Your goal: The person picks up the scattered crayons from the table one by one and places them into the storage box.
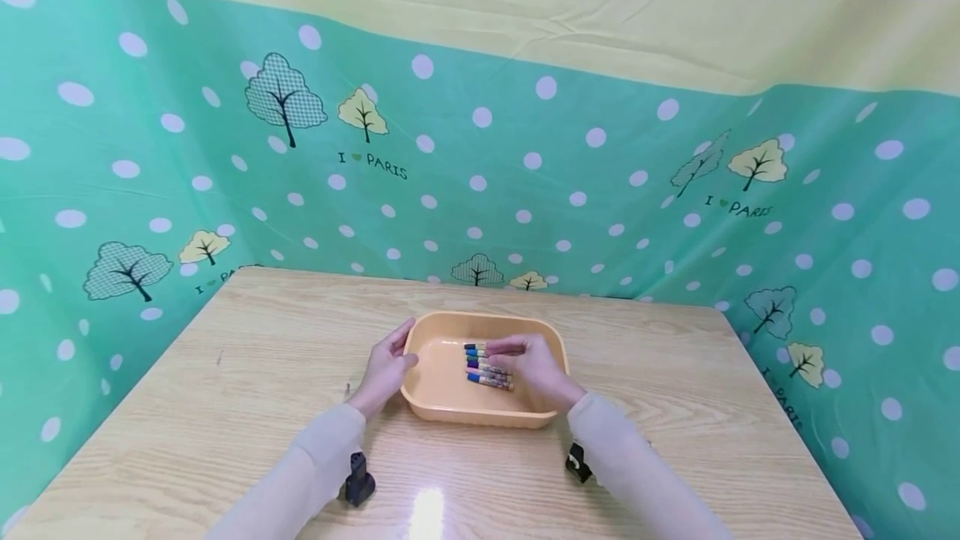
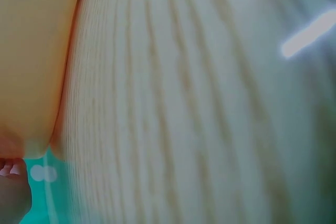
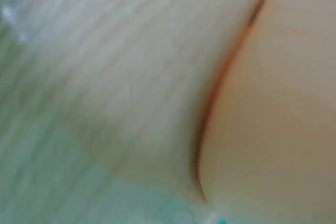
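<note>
A peach-orange plastic tray (image 1: 480,417) with raised walls stands on the wooden table. Inside, several short crayons (image 1: 491,382) with patterned wrappers lie side by side in a row, their blue, green and other coloured ends toward the left. My left hand (image 1: 384,369) grips the tray's left wall, thumb over the rim and fingers outside. The right hand (image 1: 534,363) reaches in from the right, its fingertips and thumb at the upper crayons. Whether it pinches one is hidden. The left wrist view catches part of the left hand (image 2: 13,192) beside the tray.
The wood-grain table (image 1: 247,373) extends around the tray. Behind and at both sides hangs a green and yellow cloth (image 1: 525,132) with dots and trees. Black devices (image 1: 358,482) sit at both wrists. The right wrist view shows only the tray's outer wall (image 3: 268,119) and blurred table.
</note>
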`<state>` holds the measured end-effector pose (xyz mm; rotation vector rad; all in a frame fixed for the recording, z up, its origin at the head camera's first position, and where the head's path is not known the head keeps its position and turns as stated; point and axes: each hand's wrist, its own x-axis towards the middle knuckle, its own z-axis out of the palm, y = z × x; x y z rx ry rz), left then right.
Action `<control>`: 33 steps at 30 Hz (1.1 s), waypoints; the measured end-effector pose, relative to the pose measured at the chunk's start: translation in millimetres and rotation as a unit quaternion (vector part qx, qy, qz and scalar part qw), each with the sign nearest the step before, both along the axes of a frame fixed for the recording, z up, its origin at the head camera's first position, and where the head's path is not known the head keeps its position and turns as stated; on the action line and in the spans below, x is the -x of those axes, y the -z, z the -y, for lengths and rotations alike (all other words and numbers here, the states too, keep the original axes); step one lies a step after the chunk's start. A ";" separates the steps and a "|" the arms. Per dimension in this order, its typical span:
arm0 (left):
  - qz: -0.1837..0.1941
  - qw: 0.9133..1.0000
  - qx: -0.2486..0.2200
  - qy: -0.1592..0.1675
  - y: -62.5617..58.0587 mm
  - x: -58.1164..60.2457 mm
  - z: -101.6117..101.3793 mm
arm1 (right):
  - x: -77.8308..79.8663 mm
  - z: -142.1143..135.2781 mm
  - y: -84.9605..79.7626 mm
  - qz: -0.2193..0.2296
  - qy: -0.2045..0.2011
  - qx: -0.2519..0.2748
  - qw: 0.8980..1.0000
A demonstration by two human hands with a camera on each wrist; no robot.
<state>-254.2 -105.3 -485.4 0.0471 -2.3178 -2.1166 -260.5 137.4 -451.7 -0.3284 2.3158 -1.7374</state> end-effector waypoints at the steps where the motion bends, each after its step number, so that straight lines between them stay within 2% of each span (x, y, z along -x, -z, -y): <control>1: 0.001 1.000 0.002 -0.002 0.0 0.2 -0.2 | -0.4 -3.8 -3.1 -0.005 0.001 0.003 1.000; 9: 0.007 1.000 0.009 -0.002 -0.8 0.4 2.1 | -11.5 -46.5 -28.9 -0.031 0.031 -0.019 0.999; 15: 0.011 1.000 0.014 -0.003 2.1 -0.4 4.4 | -23.3 -89.1 -32.2 -0.051 0.056 -0.045 0.996; 19: 0.017 1.000 0.015 -0.007 2.8 -1.3 4.8 | -32.6 -116.4 -24.4 -0.061 0.068 -0.059 0.994; 24: 0.018 1.000 0.015 0.003 1.5 1.8 2.4 | -46.2 -146.0 -8.2 -0.045 0.082 -0.062 0.994; 33: 0.014 1.000 0.014 0.005 -0.9 2.2 -1.0 | -59.0 -176.7 23.3 -0.022 0.066 -0.072 0.995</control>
